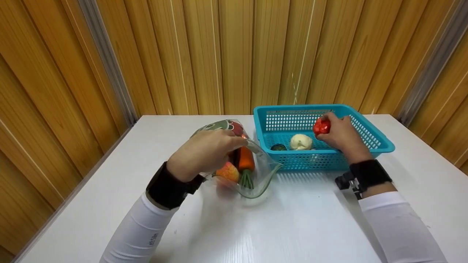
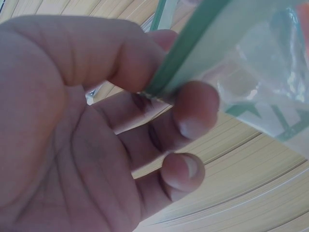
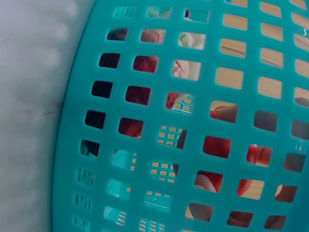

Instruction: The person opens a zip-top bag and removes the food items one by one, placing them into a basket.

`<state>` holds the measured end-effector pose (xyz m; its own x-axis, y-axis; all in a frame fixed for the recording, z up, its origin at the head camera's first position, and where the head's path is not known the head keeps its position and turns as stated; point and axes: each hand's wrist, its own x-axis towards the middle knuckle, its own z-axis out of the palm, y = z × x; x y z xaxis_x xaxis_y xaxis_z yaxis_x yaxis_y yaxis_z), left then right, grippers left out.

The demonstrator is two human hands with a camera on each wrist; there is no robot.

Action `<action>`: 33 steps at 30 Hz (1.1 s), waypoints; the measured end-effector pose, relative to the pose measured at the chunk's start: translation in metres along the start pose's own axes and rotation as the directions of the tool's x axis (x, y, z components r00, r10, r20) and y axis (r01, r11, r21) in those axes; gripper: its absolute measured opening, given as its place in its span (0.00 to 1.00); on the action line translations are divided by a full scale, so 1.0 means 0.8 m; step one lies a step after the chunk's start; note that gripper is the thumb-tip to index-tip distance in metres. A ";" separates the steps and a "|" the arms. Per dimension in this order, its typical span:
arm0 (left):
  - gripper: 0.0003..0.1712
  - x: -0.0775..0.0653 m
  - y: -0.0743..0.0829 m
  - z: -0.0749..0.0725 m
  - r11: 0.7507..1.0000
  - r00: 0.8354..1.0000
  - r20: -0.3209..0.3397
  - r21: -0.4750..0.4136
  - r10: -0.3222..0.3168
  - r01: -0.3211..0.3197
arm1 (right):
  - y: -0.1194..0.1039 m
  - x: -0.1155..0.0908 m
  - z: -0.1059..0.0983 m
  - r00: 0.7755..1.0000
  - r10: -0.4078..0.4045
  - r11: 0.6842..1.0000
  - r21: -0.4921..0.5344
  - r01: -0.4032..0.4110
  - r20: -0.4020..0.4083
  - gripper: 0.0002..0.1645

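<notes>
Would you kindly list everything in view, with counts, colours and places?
Basket: one, teal, table's far right
White vegetable: one, white, in basket
Dark item: one, dark green, in basket
Dark red item: at least one, dark red, behind basket holes
Red item: one, red, right hand
Bag: one, clear, green-edged, left of basket
Carrot: one, orange, in bag
Fruit: one, red-yellow, in bag
Table: one, white, underneath
Panels: several, wood-brown, around table
Left hand: one, bare, gripping bag
Right hand: one, bare, holding red item
Straps: two, black, wrists
Sleeves: two, white, forearms

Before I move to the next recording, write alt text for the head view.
A person's right hand holds a shiny red item at a blue basket with a white vegetable inside; the left hand grips a clear bag containing a carrot.
</notes>
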<state>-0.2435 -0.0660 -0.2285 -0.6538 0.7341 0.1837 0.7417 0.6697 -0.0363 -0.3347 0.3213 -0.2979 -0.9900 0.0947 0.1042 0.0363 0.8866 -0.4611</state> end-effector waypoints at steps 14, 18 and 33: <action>0.25 0.001 0.000 0.000 1.000 1.000 0.003 0.004 -0.010 0.010 | 0.003 0.003 0.003 0.999 -0.022 1.000 -0.014 0.023 0.046 0.40; 0.26 0.001 0.001 0.000 1.000 1.000 0.011 0.005 -0.013 0.013 | 0.003 0.003 0.002 0.998 -0.026 0.999 -0.024 0.027 0.060 0.40; 0.27 0.001 0.002 -0.002 0.999 0.999 0.028 -0.007 -0.031 0.032 | 0.000 0.004 -0.002 0.997 -0.011 0.999 -0.038 0.014 0.073 0.37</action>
<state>-0.2426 -0.0645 -0.2266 -0.6806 0.7155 0.1576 0.7217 0.6918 -0.0241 -0.3376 0.3221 -0.2959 -0.9977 0.0516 0.0445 0.0278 0.9043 -0.4259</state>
